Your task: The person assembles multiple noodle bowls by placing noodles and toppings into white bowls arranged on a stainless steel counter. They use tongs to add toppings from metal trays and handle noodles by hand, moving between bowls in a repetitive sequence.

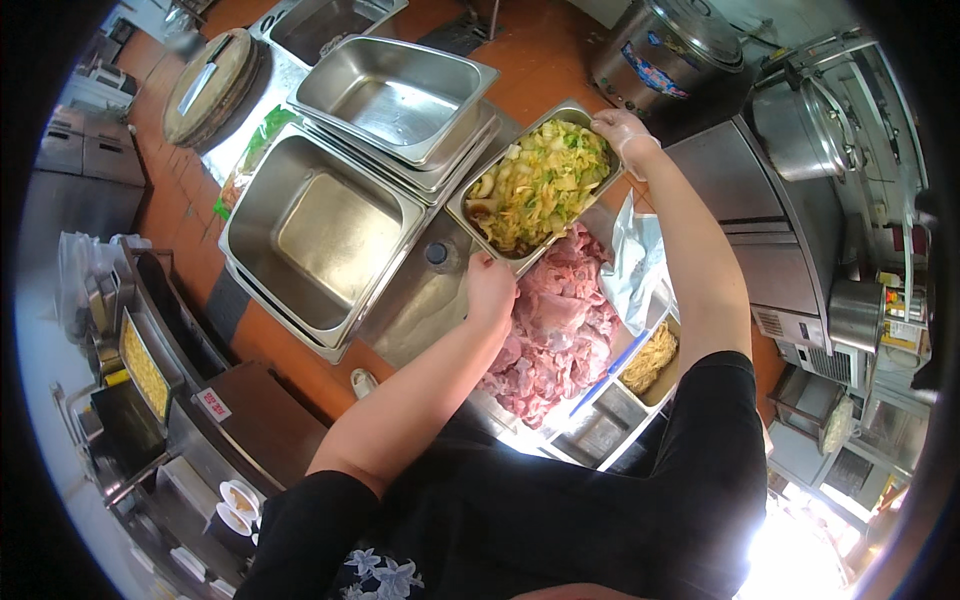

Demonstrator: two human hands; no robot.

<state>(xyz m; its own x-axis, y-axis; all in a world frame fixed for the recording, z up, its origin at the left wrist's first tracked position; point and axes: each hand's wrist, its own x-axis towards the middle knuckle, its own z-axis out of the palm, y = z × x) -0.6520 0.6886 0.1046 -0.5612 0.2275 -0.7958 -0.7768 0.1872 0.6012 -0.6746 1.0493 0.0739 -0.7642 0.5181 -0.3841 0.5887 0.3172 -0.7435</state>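
Left hand: the left hand [490, 285] grips the near short rim of the steel pan of chopped cabbage [538, 185], fingers curled over the edge, at centre frame.
Right hand: the right hand [622, 130], in a thin clear glove, grasps the far rim of the same pan, upper centre-right.
Pan of cabbage: held between both hands, tilted, above a heap of raw meat pieces [555, 325] just below it.
Empty steel pans: one large deep pan [320, 235] at centre left; a stack of shallower ones [395, 95] above it, just beside the cabbage pan.
Upper left: a round wooden chopping board [215, 85] with a cleaver on it.
Upper right: a large lidded pot [670, 50].
Lower right of the meat: a small tray of yellow noodles [650, 358].
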